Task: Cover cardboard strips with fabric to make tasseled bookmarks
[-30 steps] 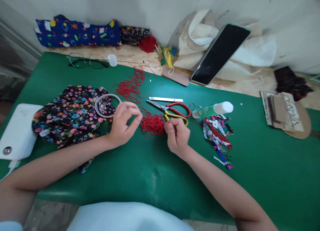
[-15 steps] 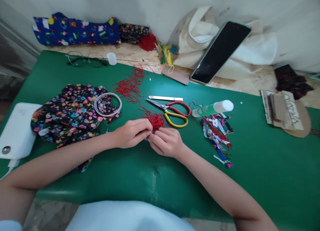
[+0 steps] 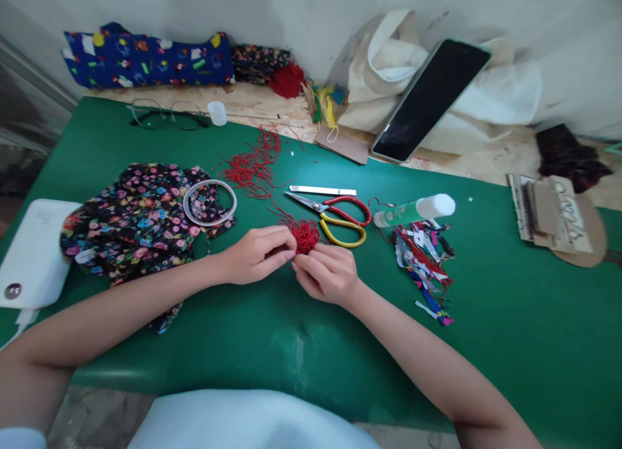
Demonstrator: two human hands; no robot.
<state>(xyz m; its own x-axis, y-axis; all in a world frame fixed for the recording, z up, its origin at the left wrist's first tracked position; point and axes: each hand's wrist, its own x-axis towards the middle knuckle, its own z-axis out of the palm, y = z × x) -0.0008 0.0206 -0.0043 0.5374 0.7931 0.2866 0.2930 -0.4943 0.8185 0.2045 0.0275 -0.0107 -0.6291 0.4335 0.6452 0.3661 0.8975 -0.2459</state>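
Observation:
A tangled bundle of thin red cord (image 3: 305,234) shows just beyond my fingertips. My left hand (image 3: 257,254) is closed, thumb and fingers pinching the bundle's near edge. From the other side my right hand (image 3: 326,273) meets it, its fingers curled and pinched at the same spot. The exact bit of cord between the fingertips is hidden. Right behind the bundle lie scissors (image 3: 318,207) with one red and one yellow handle, blades apart. A slim white cutter knife (image 3: 322,190) rests above them, and a looser pile of red cord (image 3: 250,170) spreads to the left.
On the green mat (image 3: 233,345) floral fabric (image 3: 140,222) lies left with a white ring (image 3: 186,212). Beside it is a white power bank (image 3: 36,248). To the right are a glue stick (image 3: 413,210) and fabric scraps (image 3: 427,267). A phone (image 3: 432,99) leans at the back.
My fingertips have drawn slightly apart, the right hand shifting a little to the right. The red cord bundle stays in nearly the same place.

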